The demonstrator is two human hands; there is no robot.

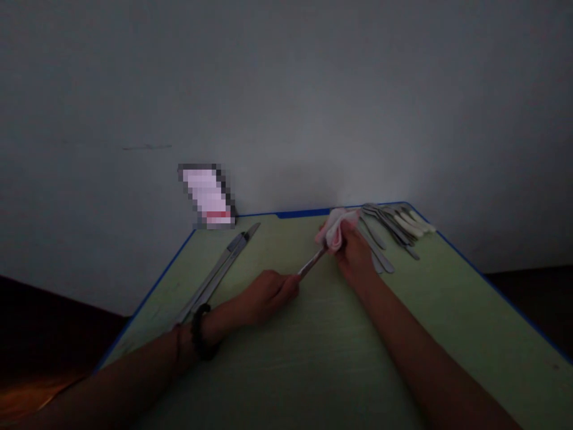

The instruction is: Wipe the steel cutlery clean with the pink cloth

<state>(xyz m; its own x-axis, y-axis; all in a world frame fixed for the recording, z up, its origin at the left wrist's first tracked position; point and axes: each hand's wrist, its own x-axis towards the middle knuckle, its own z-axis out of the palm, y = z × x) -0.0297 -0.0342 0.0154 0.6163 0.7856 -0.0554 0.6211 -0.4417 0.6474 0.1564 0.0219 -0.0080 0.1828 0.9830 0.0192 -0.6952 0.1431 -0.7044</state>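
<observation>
My left hand [271, 292] is closed around one end of a slim metal piece of cutlery [312, 263]. Its other end disappears into a pink and white cloth [335, 230], so I cannot tell its kind. My right hand [356, 248] grips this cloth, bunched around the hidden end. Just beyond my right hand lie several metal cutlery handles [380, 261], partly covered by it. To the left of my left hand are long, narrow metal utensils [219, 272] that look like knives, side by side and slanting away from me.
A pale green table [322, 358] with a blue edge stands against a grey wall [286, 89]. A phone-like device [208, 194], blurred out, leans on the wall at the back left. More cutlery [389, 221], some with white handles [414, 222], lies at the back right.
</observation>
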